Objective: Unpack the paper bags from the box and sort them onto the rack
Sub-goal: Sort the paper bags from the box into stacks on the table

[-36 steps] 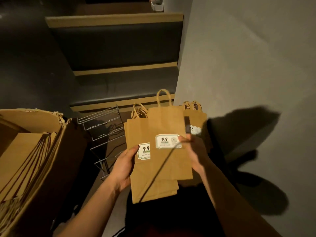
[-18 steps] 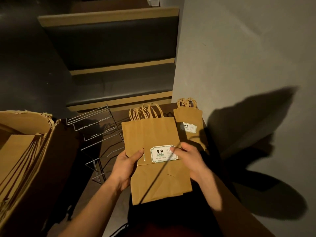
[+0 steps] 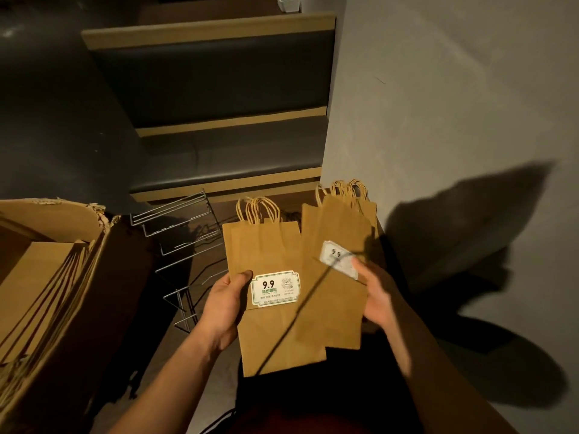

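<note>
My left hand grips the left edge of a stack of brown paper bags with a white "9.9" sticker and twisted handles at the top. My right hand holds a separate paper bag by its right side, tilted and shifted to the right of the stack, its sticker partly under my thumb. Behind it lie more bags, only their handles showing. The wire rack stands on the floor left of the bags. The open cardboard box at the left holds more flat bags.
A dark upholstered bench with wooden trim runs behind the rack. A grey wall stands to the right, with my shadow on it. Dark floor lies between the box and the rack.
My right hand has drawn one bag off the stack and carried it right, in front of the small pile by the wall. My left hand keeps the rest.
</note>
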A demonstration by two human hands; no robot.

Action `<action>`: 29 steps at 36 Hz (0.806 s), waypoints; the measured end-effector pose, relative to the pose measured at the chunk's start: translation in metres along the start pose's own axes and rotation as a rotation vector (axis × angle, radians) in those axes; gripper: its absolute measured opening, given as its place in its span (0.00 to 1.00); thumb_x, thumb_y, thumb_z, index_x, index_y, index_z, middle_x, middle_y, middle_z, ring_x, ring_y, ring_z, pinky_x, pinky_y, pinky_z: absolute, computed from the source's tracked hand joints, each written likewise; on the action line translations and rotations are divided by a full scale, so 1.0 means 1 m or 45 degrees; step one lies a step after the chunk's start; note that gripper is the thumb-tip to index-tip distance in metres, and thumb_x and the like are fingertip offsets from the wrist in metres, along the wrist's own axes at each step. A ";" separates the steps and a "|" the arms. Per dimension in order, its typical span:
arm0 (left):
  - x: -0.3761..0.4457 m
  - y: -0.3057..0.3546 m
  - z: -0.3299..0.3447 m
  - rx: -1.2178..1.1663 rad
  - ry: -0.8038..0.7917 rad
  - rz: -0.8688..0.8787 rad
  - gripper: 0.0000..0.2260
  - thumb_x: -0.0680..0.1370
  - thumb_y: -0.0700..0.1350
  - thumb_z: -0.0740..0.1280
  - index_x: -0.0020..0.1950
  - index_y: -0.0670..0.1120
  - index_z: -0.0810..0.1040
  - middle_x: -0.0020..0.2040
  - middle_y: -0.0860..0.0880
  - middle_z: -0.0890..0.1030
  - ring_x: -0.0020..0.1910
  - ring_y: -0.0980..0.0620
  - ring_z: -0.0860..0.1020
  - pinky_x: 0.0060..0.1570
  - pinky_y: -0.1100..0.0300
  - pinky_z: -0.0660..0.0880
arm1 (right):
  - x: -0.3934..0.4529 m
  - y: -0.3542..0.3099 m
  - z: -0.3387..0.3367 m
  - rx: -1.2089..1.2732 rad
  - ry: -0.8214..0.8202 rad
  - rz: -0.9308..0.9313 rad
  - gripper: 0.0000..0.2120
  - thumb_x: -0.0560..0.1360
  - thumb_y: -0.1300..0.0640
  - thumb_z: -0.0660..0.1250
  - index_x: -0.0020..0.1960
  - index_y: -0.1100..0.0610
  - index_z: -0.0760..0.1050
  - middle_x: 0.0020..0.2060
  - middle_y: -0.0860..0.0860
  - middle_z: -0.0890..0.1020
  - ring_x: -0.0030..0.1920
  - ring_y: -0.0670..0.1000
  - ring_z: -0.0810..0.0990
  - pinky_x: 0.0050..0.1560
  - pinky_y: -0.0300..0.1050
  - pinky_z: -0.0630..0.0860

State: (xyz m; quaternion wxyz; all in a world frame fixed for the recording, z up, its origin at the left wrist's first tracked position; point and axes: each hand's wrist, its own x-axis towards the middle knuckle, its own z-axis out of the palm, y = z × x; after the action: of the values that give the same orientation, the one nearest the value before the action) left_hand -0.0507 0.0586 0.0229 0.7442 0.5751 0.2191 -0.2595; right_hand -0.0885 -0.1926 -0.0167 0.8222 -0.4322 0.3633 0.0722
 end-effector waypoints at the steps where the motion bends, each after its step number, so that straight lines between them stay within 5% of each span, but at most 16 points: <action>1: 0.000 0.001 -0.003 -0.013 -0.002 0.001 0.10 0.81 0.42 0.62 0.58 0.39 0.77 0.51 0.38 0.84 0.43 0.42 0.83 0.40 0.52 0.80 | -0.001 -0.004 -0.003 0.009 0.019 0.009 0.34 0.64 0.49 0.79 0.66 0.60 0.75 0.58 0.63 0.81 0.55 0.62 0.82 0.45 0.53 0.81; 4: 0.000 0.001 -0.007 -0.021 -0.008 0.015 0.10 0.81 0.42 0.63 0.60 0.39 0.77 0.52 0.38 0.84 0.45 0.41 0.83 0.44 0.50 0.80 | -0.006 -0.010 -0.006 -0.023 -0.025 -0.013 0.16 0.76 0.58 0.67 0.62 0.62 0.77 0.54 0.65 0.82 0.49 0.62 0.83 0.41 0.53 0.81; 7: -0.001 -0.002 -0.004 -0.002 -0.005 0.052 0.08 0.79 0.40 0.66 0.57 0.40 0.78 0.52 0.38 0.84 0.44 0.42 0.83 0.46 0.48 0.81 | -0.012 -0.002 0.004 -0.086 -0.089 -0.038 0.18 0.73 0.64 0.68 0.62 0.65 0.75 0.53 0.65 0.82 0.48 0.62 0.84 0.47 0.57 0.81; 10: -0.004 -0.006 0.003 0.015 -0.018 0.079 0.08 0.77 0.37 0.67 0.56 0.40 0.78 0.52 0.38 0.84 0.48 0.40 0.83 0.54 0.44 0.78 | -0.014 0.011 0.017 -0.177 -0.071 0.061 0.33 0.66 0.62 0.77 0.68 0.64 0.70 0.55 0.64 0.82 0.54 0.62 0.82 0.56 0.64 0.77; 14: -0.007 -0.011 0.006 -0.013 -0.019 0.093 0.08 0.79 0.38 0.66 0.57 0.41 0.79 0.53 0.40 0.84 0.50 0.42 0.83 0.59 0.44 0.76 | -0.017 0.022 0.025 -0.208 -0.160 0.109 0.14 0.75 0.64 0.68 0.60 0.64 0.77 0.55 0.63 0.82 0.57 0.64 0.80 0.61 0.64 0.73; 21: -0.009 -0.008 0.002 -0.002 -0.039 0.026 0.13 0.82 0.46 0.61 0.57 0.39 0.80 0.51 0.39 0.85 0.45 0.43 0.83 0.52 0.49 0.79 | -0.018 0.025 0.028 -0.209 -0.118 0.047 0.08 0.78 0.59 0.66 0.57 0.56 0.79 0.49 0.55 0.85 0.53 0.57 0.83 0.50 0.52 0.79; 27: -0.007 0.000 -0.012 0.012 -0.020 0.015 0.10 0.82 0.44 0.61 0.56 0.40 0.78 0.49 0.39 0.85 0.42 0.43 0.84 0.42 0.51 0.80 | -0.006 0.004 0.005 -0.090 0.088 0.052 0.16 0.76 0.57 0.68 0.62 0.60 0.76 0.49 0.60 0.83 0.46 0.59 0.83 0.41 0.53 0.80; 29: -0.008 0.003 -0.017 0.012 -0.003 0.023 0.09 0.82 0.44 0.61 0.56 0.40 0.77 0.48 0.39 0.85 0.42 0.43 0.84 0.37 0.52 0.80 | -0.004 -0.004 -0.005 -0.145 0.101 0.020 0.13 0.74 0.56 0.69 0.58 0.58 0.79 0.52 0.60 0.82 0.50 0.60 0.82 0.47 0.56 0.79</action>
State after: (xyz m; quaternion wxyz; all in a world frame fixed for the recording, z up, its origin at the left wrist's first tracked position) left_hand -0.0551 0.0764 0.0259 0.7440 0.5804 0.2117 -0.2545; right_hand -0.0925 -0.1980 -0.0138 0.7807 -0.4778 0.3942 0.0821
